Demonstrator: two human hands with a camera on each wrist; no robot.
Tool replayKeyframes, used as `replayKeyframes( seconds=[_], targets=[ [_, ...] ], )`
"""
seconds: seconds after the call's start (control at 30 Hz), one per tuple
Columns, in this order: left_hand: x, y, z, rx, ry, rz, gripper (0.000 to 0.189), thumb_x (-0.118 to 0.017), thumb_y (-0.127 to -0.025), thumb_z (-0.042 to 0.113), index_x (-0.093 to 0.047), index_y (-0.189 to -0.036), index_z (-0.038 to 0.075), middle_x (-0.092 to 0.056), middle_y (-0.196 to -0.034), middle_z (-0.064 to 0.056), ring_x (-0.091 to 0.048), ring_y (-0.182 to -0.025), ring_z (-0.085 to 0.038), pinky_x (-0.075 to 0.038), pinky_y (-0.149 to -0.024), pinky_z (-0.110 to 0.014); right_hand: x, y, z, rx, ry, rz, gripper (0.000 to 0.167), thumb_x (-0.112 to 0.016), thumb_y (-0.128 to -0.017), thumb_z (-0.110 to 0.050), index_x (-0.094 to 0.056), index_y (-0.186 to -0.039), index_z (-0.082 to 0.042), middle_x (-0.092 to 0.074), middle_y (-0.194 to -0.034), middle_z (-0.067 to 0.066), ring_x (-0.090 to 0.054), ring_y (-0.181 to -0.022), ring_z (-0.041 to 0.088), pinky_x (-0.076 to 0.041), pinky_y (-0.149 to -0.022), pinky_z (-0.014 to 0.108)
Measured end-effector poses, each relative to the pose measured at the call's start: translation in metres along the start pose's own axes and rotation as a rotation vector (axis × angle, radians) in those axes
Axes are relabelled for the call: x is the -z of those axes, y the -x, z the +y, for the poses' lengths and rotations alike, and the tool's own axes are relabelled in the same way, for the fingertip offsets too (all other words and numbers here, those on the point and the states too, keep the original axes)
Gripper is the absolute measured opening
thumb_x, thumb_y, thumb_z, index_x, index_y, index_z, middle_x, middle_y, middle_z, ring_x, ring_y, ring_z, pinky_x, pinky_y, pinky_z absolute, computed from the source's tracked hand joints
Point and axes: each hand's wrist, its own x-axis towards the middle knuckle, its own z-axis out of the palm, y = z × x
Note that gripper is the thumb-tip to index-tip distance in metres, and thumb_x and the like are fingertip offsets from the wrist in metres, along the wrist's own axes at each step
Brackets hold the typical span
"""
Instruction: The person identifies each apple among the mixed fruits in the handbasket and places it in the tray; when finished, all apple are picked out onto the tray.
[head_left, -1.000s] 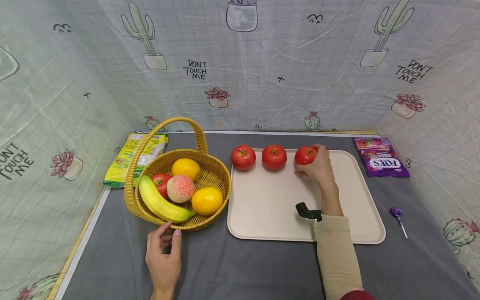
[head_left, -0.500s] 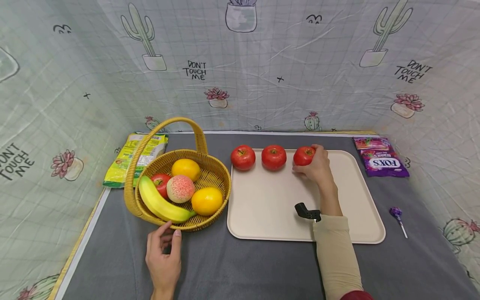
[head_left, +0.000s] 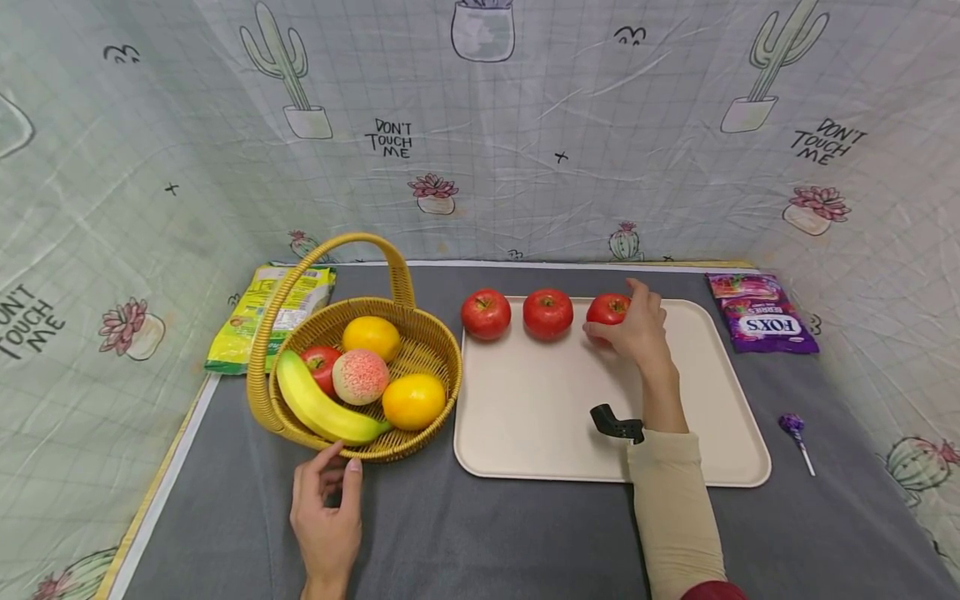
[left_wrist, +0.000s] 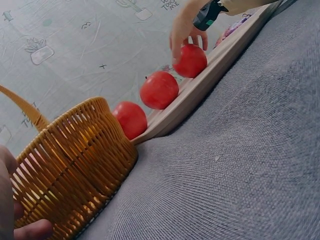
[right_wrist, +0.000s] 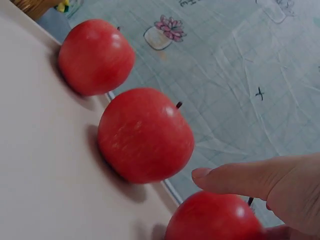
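Observation:
Three red apples stand in a row along the back edge of the beige tray (head_left: 540, 408): a left apple (head_left: 486, 315), a middle apple (head_left: 547, 315) and a right apple (head_left: 607, 308). Around the right apple my right hand (head_left: 637, 329) is spread, its thumb in front and its other fingers raised behind. In the right wrist view a straight digit overlaps the top of that right apple (right_wrist: 215, 220). My left hand (head_left: 327, 512) lies relaxed on the cloth, fingertips right at the near rim of the yellow wicker basket (head_left: 423, 333).
Inside the basket are a banana (head_left: 322, 408), a peach (head_left: 362, 377), another red apple (head_left: 321, 367) and two yellow fruits. Behind it lies a yellow-green packet (head_left: 251, 321). A purple candy bag (head_left: 765, 315) and a lollipop (head_left: 795, 437) lie right of the tray.
The right apple shifted slightly left with my right hand around it. Since then my right fingers have loosened and lifted off it. My left hand has stayed at the basket.

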Motion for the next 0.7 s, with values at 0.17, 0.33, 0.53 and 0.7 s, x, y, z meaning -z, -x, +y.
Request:
replayKeyframes(
  seconds=[0.17,0.33,0.53,0.7],
  targets=[
    [0.001,-0.001,0.0,-0.002,0.004,-0.003,0.031,-0.069,-0.092,0.001,-0.067,-0.123,0.004,-0.059,-0.099,-0.013,-0.057,-0.074,0.002,-0.046,-0.07,-0.007,0.004,0.006,-0.012,0.054,0.022,0.059,0.102,-0.079,-0.082,-0.037,-0.016,-0.158,-0.01,-0.026,-0.153,0.028,-0.022,-0.141,0.048,-0.027,-0.109,0.071],
    [0.001,-0.001,0.0,-0.003,0.007,-0.006,0.031,-0.069,-0.092,0.001,-0.067,-0.122,0.003,-0.059,-0.099,-0.013,-0.058,-0.075,0.002,-0.047,-0.07,-0.006,0.007,0.012,-0.025,0.094,0.032,0.113,0.099,-0.077,-0.085,-0.039,-0.018,-0.158,-0.009,-0.025,-0.154,0.028,-0.02,-0.142,0.046,-0.018,-0.11,0.071],
    [0.001,-0.001,0.002,0.01,0.015,-0.016,0.031,-0.069,-0.092,0.002,-0.067,-0.122,0.003,-0.059,-0.1,-0.011,-0.058,-0.074,0.003,-0.047,-0.071,-0.006,0.007,0.02,-0.044,0.172,0.002,0.177,0.092,-0.077,-0.086,-0.038,-0.026,-0.156,-0.01,-0.028,-0.154,0.025,-0.02,-0.143,0.043,-0.018,-0.114,0.068],
    [0.001,-0.001,0.002,0.009,0.013,-0.014,0.031,-0.069,-0.092,0.001,-0.067,-0.122,0.003,-0.059,-0.1,-0.012,-0.058,-0.074,0.003,-0.047,-0.071,-0.006,0.002,0.025,-0.062,0.261,-0.032,0.214,0.084,-0.076,-0.086,-0.035,-0.033,-0.153,-0.009,-0.032,-0.154,0.02,-0.025,-0.141,0.041,-0.025,-0.115,0.063]
  ],
)
